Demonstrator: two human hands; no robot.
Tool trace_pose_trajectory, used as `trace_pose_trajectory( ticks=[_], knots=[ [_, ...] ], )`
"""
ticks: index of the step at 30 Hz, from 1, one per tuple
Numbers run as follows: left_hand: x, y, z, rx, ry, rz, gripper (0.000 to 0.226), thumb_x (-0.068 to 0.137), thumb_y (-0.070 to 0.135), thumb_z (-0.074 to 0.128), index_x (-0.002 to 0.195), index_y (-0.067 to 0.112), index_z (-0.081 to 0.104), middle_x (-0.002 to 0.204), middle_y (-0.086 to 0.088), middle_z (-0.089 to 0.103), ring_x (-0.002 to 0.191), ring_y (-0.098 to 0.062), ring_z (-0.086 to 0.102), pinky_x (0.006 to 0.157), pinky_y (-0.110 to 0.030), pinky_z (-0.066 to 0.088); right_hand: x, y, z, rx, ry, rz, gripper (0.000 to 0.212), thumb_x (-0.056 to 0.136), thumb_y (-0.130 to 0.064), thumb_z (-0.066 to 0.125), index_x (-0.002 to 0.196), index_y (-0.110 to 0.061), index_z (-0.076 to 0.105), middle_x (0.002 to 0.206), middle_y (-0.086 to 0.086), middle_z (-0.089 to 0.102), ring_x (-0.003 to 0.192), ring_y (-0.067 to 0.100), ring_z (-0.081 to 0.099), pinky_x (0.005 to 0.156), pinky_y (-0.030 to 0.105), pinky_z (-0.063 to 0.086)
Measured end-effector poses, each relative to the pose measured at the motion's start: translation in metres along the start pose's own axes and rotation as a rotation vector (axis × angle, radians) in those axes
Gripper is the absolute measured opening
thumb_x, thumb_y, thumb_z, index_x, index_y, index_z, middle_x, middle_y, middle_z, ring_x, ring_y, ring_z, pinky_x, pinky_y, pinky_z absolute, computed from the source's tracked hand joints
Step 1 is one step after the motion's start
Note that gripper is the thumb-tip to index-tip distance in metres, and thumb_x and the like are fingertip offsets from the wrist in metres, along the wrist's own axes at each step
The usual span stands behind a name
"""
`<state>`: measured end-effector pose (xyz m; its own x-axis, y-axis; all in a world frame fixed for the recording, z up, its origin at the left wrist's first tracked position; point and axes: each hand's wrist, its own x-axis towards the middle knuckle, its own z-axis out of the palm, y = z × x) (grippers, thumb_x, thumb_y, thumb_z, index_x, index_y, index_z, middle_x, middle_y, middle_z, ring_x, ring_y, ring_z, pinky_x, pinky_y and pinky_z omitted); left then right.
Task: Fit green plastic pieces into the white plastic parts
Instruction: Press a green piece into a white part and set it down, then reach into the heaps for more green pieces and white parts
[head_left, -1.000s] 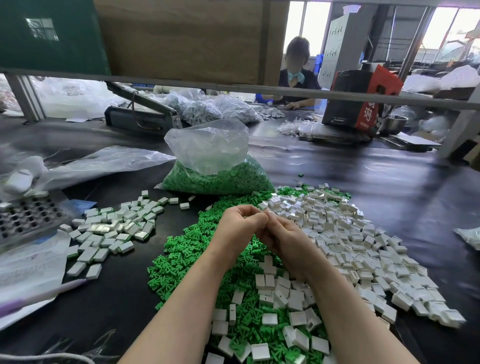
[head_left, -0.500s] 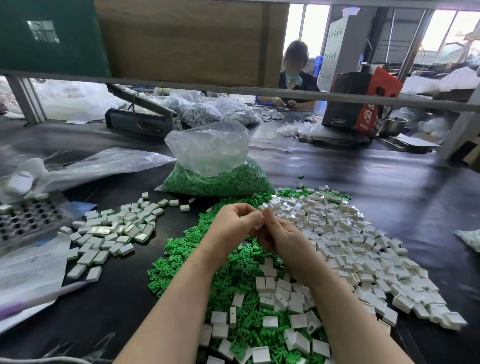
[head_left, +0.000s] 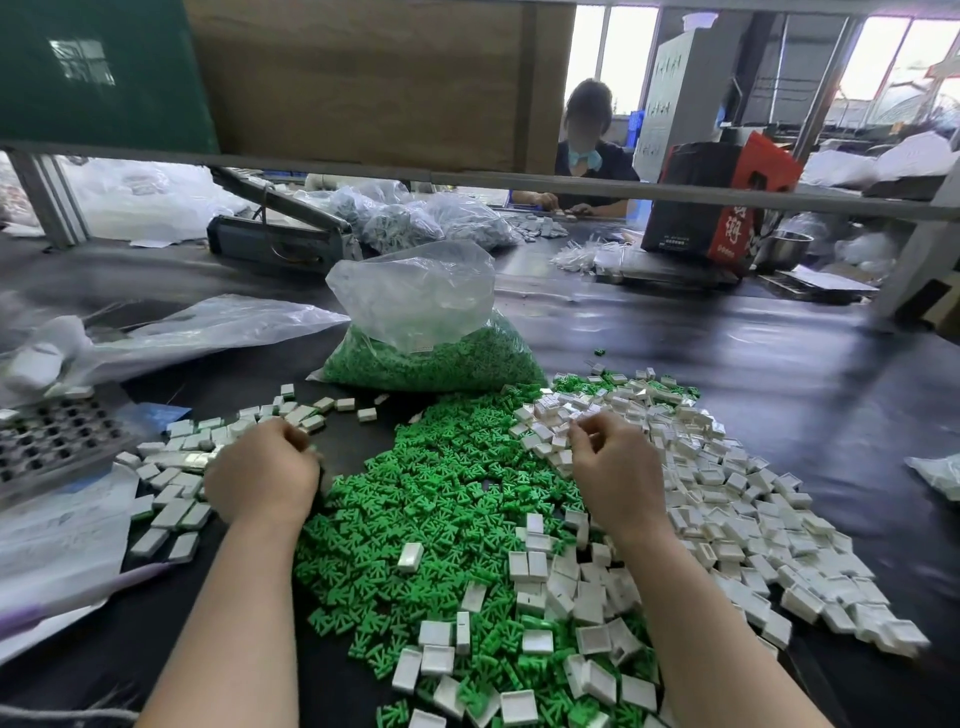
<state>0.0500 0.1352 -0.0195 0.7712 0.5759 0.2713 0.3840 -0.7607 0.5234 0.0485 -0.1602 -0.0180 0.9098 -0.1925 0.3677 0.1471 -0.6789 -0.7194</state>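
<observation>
The green pieces (head_left: 447, 499) lie heaped mid-counter (head_left: 779, 395). Right of the heap spread the white parts (head_left: 737, 499); the right hand (head_left: 615, 467) hangs over their near edge, fingers curled, its hold unclear. Left of the heap, the left hand (head_left: 262, 475) rests fisted by the finished pile (head_left: 176, 467); its hold is hidden. Behind the heap stands a bag (head_left: 431, 332) of green pieces.

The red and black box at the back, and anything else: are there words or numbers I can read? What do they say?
Red and black box: big white characters on its red side and small white print on its black side, both too blurred to read.
White cabinet: dark marks in rows, too small to read.
Paper sheet at the left: faint print, unreadable.
Green pieces, white parts, bag: no text visible.
</observation>
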Motion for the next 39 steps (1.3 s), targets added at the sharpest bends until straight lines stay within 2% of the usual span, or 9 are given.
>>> trace_pose_trajectory(
  ticks=[9, 16, 20, 22, 25, 28, 31, 35, 39],
  knots=[
    [-0.009, 0.022, -0.002, -0.011, -0.026, 0.109, 0.012, 0.085, 0.024, 0.068, 0.096, 0.022, 0.072, 0.093, -0.007, 0.072, 0.090, -0.033, 0.063, 0.072, -0.033, 0.046, -0.004, 0.008, 0.003, -0.540, -0.018, -0.051, 0.026, 0.097, -0.036, 0.052, 0.117, -0.023, 0.063, 0.111, -0.004, 0.063, 0.100, 0.015, 0.047, 0.086, 0.028, 0.040],
    [-0.042, 0.080, 0.005, -0.260, -0.329, 0.420, 0.003, 0.086, 0.026, 0.069, 0.085, 0.028, 0.070, 0.080, 0.014, 0.068, 0.080, -0.010, 0.063, 0.070, -0.027, 0.049, -0.003, 0.011, 0.005, -0.588, -0.055, -0.047, 0.024, 0.097, -0.038, 0.052, 0.113, -0.026, 0.065, 0.111, -0.004, 0.064, 0.101, 0.017, 0.045, 0.087, 0.031, 0.040],
    [-0.063, 0.101, 0.018, -0.417, -0.533, 0.500, 0.010, 0.085, 0.022, 0.073, 0.093, 0.026, 0.072, 0.084, 0.009, 0.069, 0.077, -0.006, 0.065, 0.074, -0.026, 0.055, -0.003, 0.004, 0.002, -0.438, -0.021, -0.090, 0.025, 0.098, -0.036, 0.053, 0.113, -0.024, 0.069, 0.104, -0.003, 0.068, 0.091, 0.015, 0.047, 0.078, 0.029, 0.033],
    [-0.068, 0.105, 0.022, -0.522, -0.601, 0.494, 0.021, 0.086, 0.021, 0.074, 0.106, 0.026, 0.071, 0.089, 0.008, 0.069, 0.079, -0.008, 0.067, 0.074, -0.026, 0.057, -0.002, -0.003, 0.002, -0.225, -0.082, -0.106, 0.023, 0.097, -0.030, 0.056, 0.114, -0.021, 0.071, 0.101, -0.003, 0.071, 0.088, 0.016, 0.057, 0.082, 0.030, 0.042],
    [-0.075, 0.108, 0.027, -0.664, -0.618, 0.467, 0.029, 0.085, 0.015, 0.075, 0.114, 0.020, 0.071, 0.088, 0.010, 0.071, 0.076, -0.001, 0.068, 0.069, -0.015, 0.054, -0.003, -0.013, 0.004, 0.108, -0.210, -0.100, 0.019, 0.096, -0.019, 0.060, 0.109, -0.015, 0.073, 0.076, -0.007, 0.068, 0.054, -0.003, 0.057, 0.050, 0.013, 0.042],
    [-0.077, 0.108, 0.028, -0.799, -0.590, 0.401, 0.021, 0.083, 0.006, 0.076, 0.102, 0.013, 0.075, 0.081, 0.007, 0.074, 0.074, -0.001, 0.071, 0.069, -0.015, 0.055, -0.004, -0.013, 0.008, 0.225, -0.261, -0.080, 0.018, 0.096, -0.014, 0.059, 0.107, -0.013, 0.074, 0.057, -0.006, 0.061, 0.036, 0.002, 0.039, 0.038, 0.013, 0.026],
    [-0.075, 0.105, 0.026, -0.870, -0.560, 0.372, 0.020, 0.079, 0.002, 0.078, 0.084, 0.021, 0.075, 0.074, 0.007, 0.075, 0.071, -0.006, 0.072, 0.067, -0.019, 0.057, -0.005, -0.011, 0.009, 0.297, -0.279, -0.026, 0.019, 0.096, -0.011, 0.059, 0.106, -0.012, 0.074, 0.055, -0.010, 0.063, 0.036, 0.001, 0.037, 0.038, 0.015, 0.029],
    [-0.072, 0.104, 0.023, -0.938, -0.539, 0.345, 0.016, 0.077, 0.001, 0.079, 0.081, 0.016, 0.075, 0.071, 0.005, 0.074, 0.068, -0.004, 0.069, 0.065, -0.015, 0.054, -0.004, -0.010, 0.005, -0.196, -0.319, -0.180, 0.023, 0.094, -0.028, 0.061, 0.115, -0.028, 0.071, 0.101, -0.010, 0.068, 0.081, 0.004, 0.057, 0.072, 0.024, 0.045],
    [-0.071, 0.103, 0.020, -1.039, -0.555, 0.292, 0.018, 0.074, -0.002, 0.080, 0.079, 0.015, 0.074, 0.073, 0.002, 0.075, 0.071, -0.007, 0.070, 0.067, -0.016, 0.054, -0.005, -0.012, 0.004, -0.405, -0.421, -0.201, 0.025, 0.091, -0.045, 0.061, 0.112, -0.036, 0.070, 0.110, -0.007, 0.059, 0.108, 0.015, 0.050, 0.091, 0.030, 0.038]
  ],
)
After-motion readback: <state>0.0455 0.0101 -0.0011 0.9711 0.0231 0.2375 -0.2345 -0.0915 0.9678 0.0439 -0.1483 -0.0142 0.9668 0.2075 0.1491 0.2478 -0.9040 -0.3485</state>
